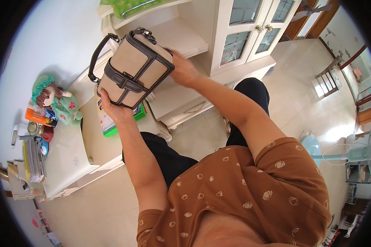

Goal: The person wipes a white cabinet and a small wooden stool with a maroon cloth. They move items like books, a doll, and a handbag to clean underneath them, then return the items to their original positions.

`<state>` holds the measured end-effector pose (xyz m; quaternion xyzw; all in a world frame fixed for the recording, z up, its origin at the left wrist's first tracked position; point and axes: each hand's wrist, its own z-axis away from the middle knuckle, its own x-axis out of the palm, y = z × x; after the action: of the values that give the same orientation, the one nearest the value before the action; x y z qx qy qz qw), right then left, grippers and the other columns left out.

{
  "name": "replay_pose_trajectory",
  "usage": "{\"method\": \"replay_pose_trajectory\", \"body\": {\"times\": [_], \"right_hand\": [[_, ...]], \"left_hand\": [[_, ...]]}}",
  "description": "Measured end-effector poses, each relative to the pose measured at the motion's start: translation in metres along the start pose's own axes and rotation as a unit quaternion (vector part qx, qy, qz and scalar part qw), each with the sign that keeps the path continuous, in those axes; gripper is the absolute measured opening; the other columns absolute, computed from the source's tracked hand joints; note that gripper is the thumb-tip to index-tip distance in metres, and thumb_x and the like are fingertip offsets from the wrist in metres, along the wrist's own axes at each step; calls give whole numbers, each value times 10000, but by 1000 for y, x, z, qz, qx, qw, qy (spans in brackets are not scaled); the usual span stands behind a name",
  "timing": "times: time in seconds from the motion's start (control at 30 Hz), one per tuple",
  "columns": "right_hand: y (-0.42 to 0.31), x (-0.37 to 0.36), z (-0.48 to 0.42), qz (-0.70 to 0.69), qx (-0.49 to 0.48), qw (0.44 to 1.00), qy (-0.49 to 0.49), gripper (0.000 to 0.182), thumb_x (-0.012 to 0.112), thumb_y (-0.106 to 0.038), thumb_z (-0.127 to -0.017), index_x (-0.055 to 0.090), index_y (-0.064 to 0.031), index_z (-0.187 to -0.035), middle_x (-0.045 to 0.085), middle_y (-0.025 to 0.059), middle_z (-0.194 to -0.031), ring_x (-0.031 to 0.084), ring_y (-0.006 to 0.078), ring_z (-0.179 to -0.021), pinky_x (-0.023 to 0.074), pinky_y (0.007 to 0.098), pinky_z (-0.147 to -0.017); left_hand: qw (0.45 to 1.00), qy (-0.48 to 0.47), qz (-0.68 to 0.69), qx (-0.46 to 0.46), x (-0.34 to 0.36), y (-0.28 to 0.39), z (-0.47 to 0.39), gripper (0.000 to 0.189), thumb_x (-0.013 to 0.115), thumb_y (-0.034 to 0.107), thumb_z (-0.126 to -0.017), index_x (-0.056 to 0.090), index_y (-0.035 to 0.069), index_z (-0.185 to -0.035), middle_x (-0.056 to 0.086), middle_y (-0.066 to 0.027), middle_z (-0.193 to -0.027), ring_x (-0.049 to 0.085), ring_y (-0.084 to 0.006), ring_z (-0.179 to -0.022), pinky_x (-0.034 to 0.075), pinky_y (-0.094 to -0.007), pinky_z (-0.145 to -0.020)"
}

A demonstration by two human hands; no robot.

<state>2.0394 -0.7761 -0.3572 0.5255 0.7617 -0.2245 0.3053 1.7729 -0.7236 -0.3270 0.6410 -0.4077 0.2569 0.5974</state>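
Between my two hands is a beige handbag (133,66) with dark brown trim and light stitching, held up and tilted. Its front flap carries a dark buckled strap, and a dark handle loops out at the far left. My left hand (117,109) grips the bag's lower left end, thumb on the front. At the opposite end my right hand (184,69) holds the side, its fingers partly hidden behind the bag and slightly blurred. Below the bag, a book (108,123) and a bright green plastic case (111,132) lie on the low cabinet, partly covered by my left hand and the bag.
A white shelf unit (185,34) stands behind the bag, beside glass-doored cabinets (238,46). A cloth doll (63,105) sits on the white desk (68,154) at left, near upright books (34,160). A pale blue fan (355,154) stands at right; a small chair (327,80) is farther off.
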Motion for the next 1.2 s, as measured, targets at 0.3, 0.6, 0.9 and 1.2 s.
{"method": "replay_pose_trajectory", "body": {"times": [0.3, 0.6, 0.9, 1.2], "right_hand": [[41, -75, 26, 217, 103, 962, -130, 206, 647, -127, -824, 565, -60, -1001, 618, 198, -1004, 637, 376, -951, 510, 462, -877], [-18, -65, 125, -130, 85, 820, -551, 337, 636, -192, -807, 643, -80, -1125, 710, 194, -1041, 673, 385, -993, 519, 483, -835], [-5, -83, 114, -196, 164, 818, -516, 250, 626, -69, -793, 636, -31, -1040, 701, 214, -982, 683, 388, -950, 522, 476, -827], [6, -74, 101, -204, 153, 798, -547, 268, 597, -78, -797, 634, -72, -1062, 708, 178, -956, 684, 362, -942, 527, 464, -806]], "left_hand": [[999, 11, -48, 7, 2, 0, 8, 586, 589, 414, -975, 499, 19, -1400, 592, -140, -1366, 595, -332, -1219, 492, -507, -1035], [986, -43, -145, 71, 51, -20, -2, 513, 731, 231, -873, 552, -12, -1287, 643, -136, -1188, 642, -266, -1074, 527, -408, -963], [969, -94, -219, 72, 108, -83, -88, 485, 825, 186, -812, 596, 3, -1198, 672, -96, -1094, 642, -198, -973, 515, -329, -894], [980, -33, -194, 33, 97, -105, -125, 661, 817, 285, -832, 513, -21, -1333, 625, -145, -1234, 604, -246, -1134, 488, -373, -998]]}}
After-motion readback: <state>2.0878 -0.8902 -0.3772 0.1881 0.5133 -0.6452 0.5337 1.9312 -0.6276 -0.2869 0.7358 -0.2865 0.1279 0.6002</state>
